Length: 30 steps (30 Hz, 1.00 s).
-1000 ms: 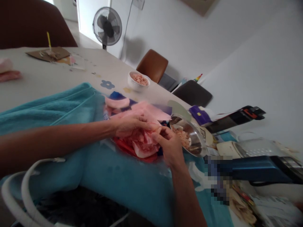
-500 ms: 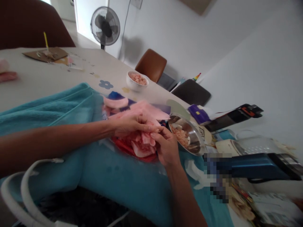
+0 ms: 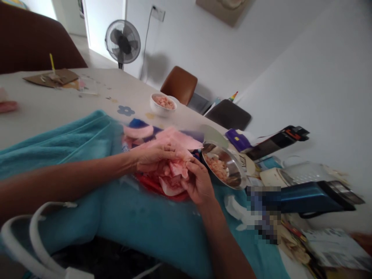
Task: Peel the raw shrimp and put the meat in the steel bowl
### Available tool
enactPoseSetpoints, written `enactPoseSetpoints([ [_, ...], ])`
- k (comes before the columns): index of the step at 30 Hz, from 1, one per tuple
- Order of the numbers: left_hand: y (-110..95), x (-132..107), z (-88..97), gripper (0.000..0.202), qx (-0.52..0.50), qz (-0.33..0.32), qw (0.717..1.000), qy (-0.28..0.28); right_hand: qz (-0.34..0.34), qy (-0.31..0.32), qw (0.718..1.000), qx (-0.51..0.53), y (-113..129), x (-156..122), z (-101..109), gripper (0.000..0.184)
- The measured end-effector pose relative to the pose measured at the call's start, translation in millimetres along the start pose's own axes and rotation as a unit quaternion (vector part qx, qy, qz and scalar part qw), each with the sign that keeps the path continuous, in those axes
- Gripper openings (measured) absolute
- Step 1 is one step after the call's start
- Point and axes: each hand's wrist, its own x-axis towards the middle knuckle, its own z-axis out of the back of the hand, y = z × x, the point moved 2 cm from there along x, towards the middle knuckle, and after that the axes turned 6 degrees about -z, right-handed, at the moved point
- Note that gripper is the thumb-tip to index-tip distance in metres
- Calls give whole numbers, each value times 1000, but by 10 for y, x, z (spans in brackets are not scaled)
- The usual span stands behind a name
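Both hands meet over a heap of pink pomelo peel [image 3: 177, 137] on the teal towel. My left hand [image 3: 157, 158] pinches a pink pomelo segment [image 3: 179, 169] from the left. At its other side, the fingers of my right hand [image 3: 201, 181] are closed on the same piece. Below the hands lies another pale-edged pomelo chunk [image 3: 171, 186] on red plastic [image 3: 148, 185]. Close by on the right, a steel bowl [image 3: 238, 174] is tilted in view and contains loose pomelo pulp [image 3: 217, 166].
A white bowl [image 3: 162, 111] of pulp stands farther back. The teal towel [image 3: 145, 221] covers the near table edge. To the right are white scraps [image 3: 234, 207], a blue bottle [image 3: 305, 197] and a purple packet [image 3: 236, 140]. White cables [image 3: 37, 240] loop at lower left.
The view has shifted slightly, moving the background down and left. My right fingers have spread lower along the segment, which shows more plainly between the hands.
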Motion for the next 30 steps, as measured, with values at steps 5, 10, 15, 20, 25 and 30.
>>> enactPoseSetpoints([
  [5,13,6,-14,21,40,-2,998,-50,39,-37,998,-37,-4,-30,-20,18],
  [10,30,-7,-19,23,44,32,999,-2,23,-10,997,-77,29,-75,-46,17],
  [15,1,-11,-53,23,53,49,997,28,-44,2,999,-5,15,-47,-51,17],
  [20,30,19,-11,20,80,31,996,-22,-53,-5,999,3,-1,-18,-30,18],
  [25,59,41,28,22,98,10,993,-65,-55,13,998,27,3,-7,-42,28],
  [30,67,41,17,21,95,5,993,-63,-31,-1,999,-15,-3,-29,-48,31],
])
